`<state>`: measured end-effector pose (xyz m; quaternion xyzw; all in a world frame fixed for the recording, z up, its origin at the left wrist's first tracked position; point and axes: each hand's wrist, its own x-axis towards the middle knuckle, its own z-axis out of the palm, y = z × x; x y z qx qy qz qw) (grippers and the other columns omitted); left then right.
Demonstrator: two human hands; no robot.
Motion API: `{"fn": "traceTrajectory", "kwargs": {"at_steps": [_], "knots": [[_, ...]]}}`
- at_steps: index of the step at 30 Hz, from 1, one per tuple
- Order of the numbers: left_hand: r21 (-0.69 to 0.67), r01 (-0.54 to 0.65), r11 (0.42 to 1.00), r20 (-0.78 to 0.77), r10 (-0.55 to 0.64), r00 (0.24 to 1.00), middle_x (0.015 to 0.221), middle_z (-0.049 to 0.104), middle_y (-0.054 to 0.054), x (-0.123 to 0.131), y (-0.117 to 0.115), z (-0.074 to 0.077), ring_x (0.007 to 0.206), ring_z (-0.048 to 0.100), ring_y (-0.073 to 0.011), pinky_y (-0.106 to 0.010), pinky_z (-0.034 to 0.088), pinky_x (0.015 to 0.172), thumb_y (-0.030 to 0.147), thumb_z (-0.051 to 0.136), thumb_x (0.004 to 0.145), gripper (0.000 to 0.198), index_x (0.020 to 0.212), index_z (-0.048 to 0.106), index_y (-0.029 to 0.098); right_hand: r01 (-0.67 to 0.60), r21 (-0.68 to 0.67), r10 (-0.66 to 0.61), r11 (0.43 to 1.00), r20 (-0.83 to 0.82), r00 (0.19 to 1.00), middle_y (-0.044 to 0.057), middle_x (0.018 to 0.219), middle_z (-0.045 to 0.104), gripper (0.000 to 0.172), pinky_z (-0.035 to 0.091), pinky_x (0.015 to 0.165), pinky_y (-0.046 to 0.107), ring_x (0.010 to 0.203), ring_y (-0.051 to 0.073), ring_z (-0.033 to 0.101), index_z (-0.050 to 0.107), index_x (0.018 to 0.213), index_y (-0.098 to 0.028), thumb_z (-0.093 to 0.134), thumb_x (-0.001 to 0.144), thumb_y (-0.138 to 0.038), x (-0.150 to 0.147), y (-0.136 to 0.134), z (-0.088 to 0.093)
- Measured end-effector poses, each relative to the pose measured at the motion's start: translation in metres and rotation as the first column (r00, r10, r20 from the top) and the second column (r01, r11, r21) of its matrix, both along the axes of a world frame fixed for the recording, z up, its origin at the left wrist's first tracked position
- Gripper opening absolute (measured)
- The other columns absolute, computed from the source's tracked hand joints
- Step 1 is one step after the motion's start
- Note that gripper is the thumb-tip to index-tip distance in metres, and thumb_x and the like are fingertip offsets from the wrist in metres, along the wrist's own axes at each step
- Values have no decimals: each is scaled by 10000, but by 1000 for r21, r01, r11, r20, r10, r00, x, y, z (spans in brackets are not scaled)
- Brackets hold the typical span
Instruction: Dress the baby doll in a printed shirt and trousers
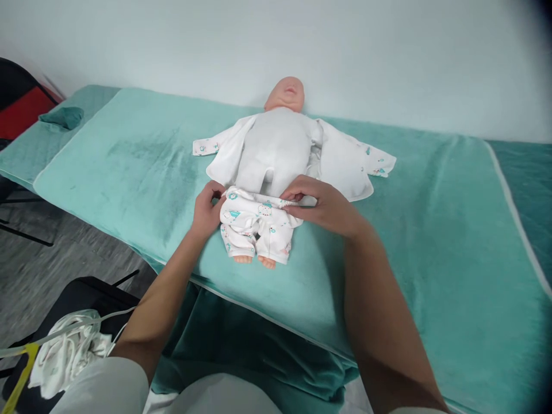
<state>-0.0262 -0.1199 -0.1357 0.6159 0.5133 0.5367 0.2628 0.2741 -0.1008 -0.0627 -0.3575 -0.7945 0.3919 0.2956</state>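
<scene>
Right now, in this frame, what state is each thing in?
Left hand: closed on one side of the trousers
Right hand: pinching the top edge of the trousers, opposite side
Trousers: bunched low on the doll
Doll: on its back, feet showing below the trousers
Jacket: spread open, sleeves out to both sides
White cloth: crumpled on the black seat
Green cover: spread out, lightly creased

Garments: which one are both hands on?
The printed trousers, bunched low on the doll, with the left hand and right hand at the waistband. The jacket lies spread open; the crumpled cloth is on a black chair.
</scene>
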Motion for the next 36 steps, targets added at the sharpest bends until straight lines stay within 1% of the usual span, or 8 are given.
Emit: {"fn": "traceTrajectory", "kwargs": {"at_steps": [4,7,11,17,23,29,33,36], "knots": [[72,-58,996,-116,66,991,866,623,6,5,-5,-1,758,553,-138,-287,468,747,385,672,911,166,922,608,233,30,-24,-30,999,-9,1000,55,974,678,199,473,852,351,921,205,592,721,907,-216,751,851,-404,-6,-3,1],[-6,27,1000,-127,-28,992,901,693,-15,4,-6,6,803,609,-159,-295,493,771,445,648,935,232,989,677,221,82,-71,-84,994,-19,996,53,979,677,216,472,852,348,917,202,592,700,906,-213,743,851,-418,-7,-6,-1],[-134,82,988,-17,-85,996,922,742,-41,2,-4,13,886,654,-191,-311,517,814,606,513,1005,459,946,726,204,154,-79,-158,985,-47,986,36,939,660,218,461,836,337,901,191,594,658,933,-207,696,878,-414,-7,-6,-8],[-227,100,969,5,-101,995,705,579,24,5,-1,17,691,492,-127,-265,383,658,610,630,929,440,807,666,189,309,-5,-305,951,-163,938,34,989,648,223,476,817,325,900,178,606,610,983,-210,665,906,-411,-6,0,-23],[-303,145,942,-11,-156,988,649,486,40,6,-1,22,666,410,-109,-261,318,640,592,665,872,445,734,602,173,410,27,-388,912,-270,881,19,896,624,316,461,720,297,793,154,577,595,992,-220,701,930,-511,-2,12,-40],[-269,187,945,17,-189,982,715,529,27,4,1,20,696,443,-115,-264,348,677,562,734,837,415,743,603,180,590,87,-560,803,-230,796,35,899,627,257,507,796,338,834,182,592,595,982,-230,666,949,-475,-9,16,-45],[-224,237,945,43,-233,972,822,577,7,1,2,18,761,481,-118,-263,365,727,520,764,833,379,777,617,175,572,-10,-566,820,-155,809,-1,767,547,333,450,687,316,704,160,527,596,967,-223,666,940,-547,-5,18,-45],[-271,253,929,70,-243,967,821,572,15,1,1,18,757,477,-116,-258,362,728,512,775,840,365,839,625,180,481,-90,-483,872,2,875,-5,711,502,447,386,637,302,674,148,475,576,848,-207,614,937,-643,6,19,-42]]}}
